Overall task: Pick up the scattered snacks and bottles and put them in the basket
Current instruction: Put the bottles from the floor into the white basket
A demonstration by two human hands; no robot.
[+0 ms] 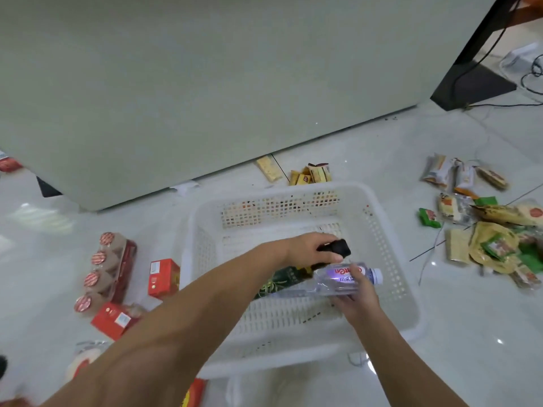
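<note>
Both hands over the white perforated basket (390, 230) at lower centre of the frame. Left hand (308, 248) curled around the black-capped neck of a dark green bottle (282, 282), tilted, its body running down-left behind the forearm. Right hand (357, 298) wrapped from below around a clear water bottle (343, 277) lying sideways, white cap pointing right, red-lettered label on top. Clear bottle crossing just in front of the dark one — touching or not, cannot tell. Both held inside the basket's outline, above its mesh bottom; resting on it or not, unclear.

Left of the basket on the pale floor (455, 333): a row of four foil-lidded cups (100, 270) in a sleeve, a red carton (163, 277) just beside the basket wall, another red carton (113, 318) lower down. Beyond the far rim, near the grey cabinet (205, 83) — a few small yellow wrapped snacks (311, 174). At right of the frame, well apart from the basket, a loose heap of wrapped snacks (493, 242) in green, yellow and silver packets.
</note>
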